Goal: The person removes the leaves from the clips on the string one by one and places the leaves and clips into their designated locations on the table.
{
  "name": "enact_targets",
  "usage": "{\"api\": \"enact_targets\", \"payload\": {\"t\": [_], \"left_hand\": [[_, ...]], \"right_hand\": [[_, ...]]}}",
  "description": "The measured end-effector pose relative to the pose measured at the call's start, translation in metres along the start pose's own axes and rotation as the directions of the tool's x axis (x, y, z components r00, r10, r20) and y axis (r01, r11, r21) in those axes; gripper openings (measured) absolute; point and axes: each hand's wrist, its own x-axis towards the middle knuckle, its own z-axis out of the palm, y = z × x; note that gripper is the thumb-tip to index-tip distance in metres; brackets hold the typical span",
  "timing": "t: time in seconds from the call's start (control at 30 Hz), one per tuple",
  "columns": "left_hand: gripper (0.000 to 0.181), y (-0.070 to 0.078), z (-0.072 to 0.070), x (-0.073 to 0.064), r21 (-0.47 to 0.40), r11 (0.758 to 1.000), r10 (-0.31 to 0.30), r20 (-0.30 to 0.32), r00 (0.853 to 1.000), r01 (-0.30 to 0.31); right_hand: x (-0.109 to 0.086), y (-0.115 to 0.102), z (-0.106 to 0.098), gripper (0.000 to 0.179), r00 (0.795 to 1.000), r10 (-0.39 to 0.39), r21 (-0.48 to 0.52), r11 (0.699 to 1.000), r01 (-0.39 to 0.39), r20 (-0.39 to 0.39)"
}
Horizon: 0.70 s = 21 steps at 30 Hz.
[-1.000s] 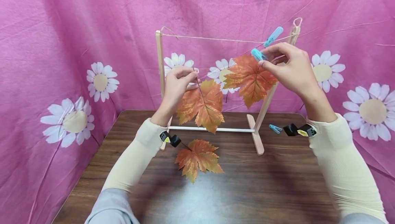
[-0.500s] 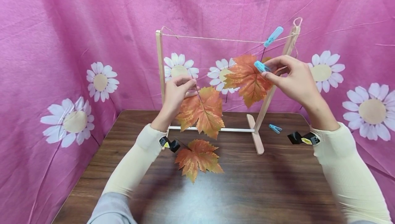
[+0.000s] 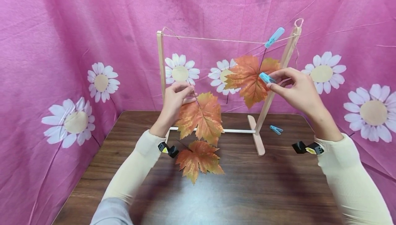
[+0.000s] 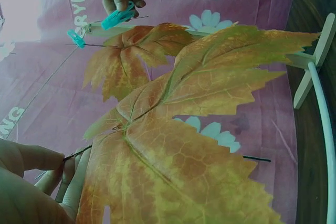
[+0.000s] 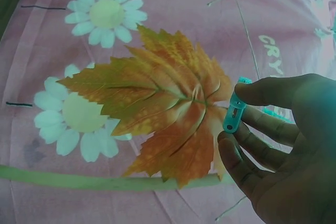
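Observation:
My left hand (image 3: 175, 102) pinches the dark stem of an orange artificial maple leaf (image 3: 201, 116), which hangs below the fingers; in the left wrist view this leaf (image 4: 173, 124) fills the middle. My right hand (image 3: 298, 89) pinches a small blue clothespin (image 3: 266, 78) between thumb and fingers, seen up close as a clothespin (image 5: 236, 108) in the right wrist view. Behind it a second maple leaf (image 3: 249, 77) hangs by its stem from another blue clothespin (image 3: 274, 38), clipped on the string (image 3: 216, 39) near its right end.
The string spans a wooden stand with a left post (image 3: 160, 56), a right post (image 3: 289, 51) and a white bottom rod (image 3: 238, 131). On the brown table (image 3: 247, 190) lie a third maple leaf (image 3: 199, 159) and a blue clothespin (image 3: 276, 129). A pink flowered cloth (image 3: 216, 4) hangs behind.
Both hands have moved lower, the left with its leaf and the right with its clothespin, away from the string. The hanging leaf and its clothespin stay in place.

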Motion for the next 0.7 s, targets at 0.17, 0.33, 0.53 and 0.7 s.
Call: {"api": "enact_targets", "payload": {"t": [0.17, 0.33, 0.53, 0.7], "left_hand": [[0.009, -0.005, -0.002, -0.001, -0.010, 1.000, -0.030, -0.016, 0.999, 0.030], [0.007, -0.012, -0.006, -0.002, 0.007, 0.999, -0.045, -0.027, 0.999, 0.045], [0.021, -0.019, -0.010, -0.004, 0.034, 0.997, -0.064, -0.036, 0.997, 0.065], [0.024, -0.025, -0.012, -0.006, 0.051, 0.996, -0.073, -0.038, 0.997, 0.075]], "right_hand": [[-0.007, 0.009, -0.002, 0.026, 1.000, 0.030, -0.008, 1.000, -0.030, 0.006], [-0.014, 0.018, -0.003, 0.026, 0.999, 0.048, -0.009, 0.999, -0.048, 0.014], [-0.021, 0.026, -0.003, 0.025, 0.998, 0.052, -0.023, 0.998, -0.051, 0.025], [-0.025, 0.031, -0.004, 0.025, 0.996, 0.079, -0.038, 0.996, -0.078, 0.031]]}}
